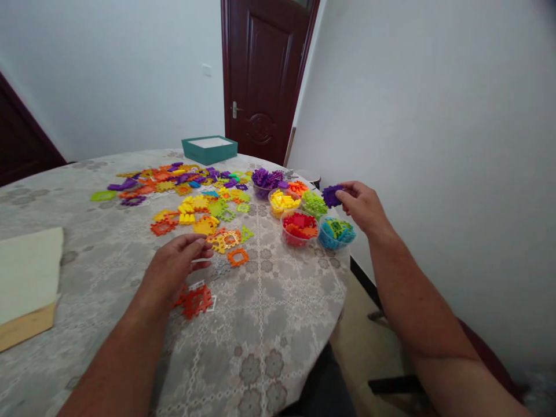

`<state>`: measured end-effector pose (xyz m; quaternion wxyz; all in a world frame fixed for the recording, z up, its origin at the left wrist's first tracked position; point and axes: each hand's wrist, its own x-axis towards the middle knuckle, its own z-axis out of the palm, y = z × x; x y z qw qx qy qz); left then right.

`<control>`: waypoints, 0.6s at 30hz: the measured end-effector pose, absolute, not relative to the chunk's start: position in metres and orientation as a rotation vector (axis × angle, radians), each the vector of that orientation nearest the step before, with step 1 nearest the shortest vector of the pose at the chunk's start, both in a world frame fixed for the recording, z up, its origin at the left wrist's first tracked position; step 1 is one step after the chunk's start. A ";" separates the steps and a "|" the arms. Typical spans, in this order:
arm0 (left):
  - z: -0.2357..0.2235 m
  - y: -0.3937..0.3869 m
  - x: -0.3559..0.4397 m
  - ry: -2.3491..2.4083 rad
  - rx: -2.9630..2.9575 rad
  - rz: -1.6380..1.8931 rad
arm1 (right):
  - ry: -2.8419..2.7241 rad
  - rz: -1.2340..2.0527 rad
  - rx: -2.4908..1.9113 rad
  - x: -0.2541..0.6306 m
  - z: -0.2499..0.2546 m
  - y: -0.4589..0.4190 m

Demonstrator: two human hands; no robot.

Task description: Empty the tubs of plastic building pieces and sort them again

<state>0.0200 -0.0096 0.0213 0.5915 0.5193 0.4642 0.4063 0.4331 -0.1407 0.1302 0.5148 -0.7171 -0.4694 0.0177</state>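
Observation:
My right hand (364, 204) is raised over the small bowls at the table's right edge, fingers pinched on a purple plastic piece (331, 195). Below it stand a green-piece bowl (314, 204), a blue bowl (336, 233), a red bowl (299, 227), a yellow bowl (283, 202) and a purple bowl (266, 180). My left hand (177, 263) rests on the tablecloth with fingers curled together, thumb against forefinger; what it holds, if anything, is hidden. Under its wrist lie red-orange pieces (196, 300). An orange square frame (238, 256) lies just right of it.
Several loose coloured pieces (186, 194) are spread over the far middle of the round table (269, 341). A teal box (209, 149) sits at the far edge. A cream sheet (26, 272) lies at the left. A dark door (263, 75) stands behind.

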 end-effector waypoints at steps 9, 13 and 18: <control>0.025 -0.012 0.025 1.164 1.259 0.947 | -1.142 0.143 -1.745 0.439 0.107 -0.129; 0.026 -0.014 0.026 1.194 1.240 0.955 | -1.217 0.175 -1.716 0.437 0.110 -0.072; 0.025 -0.011 0.022 1.209 1.289 0.963 | -1.305 0.023 -1.820 0.437 0.116 0.024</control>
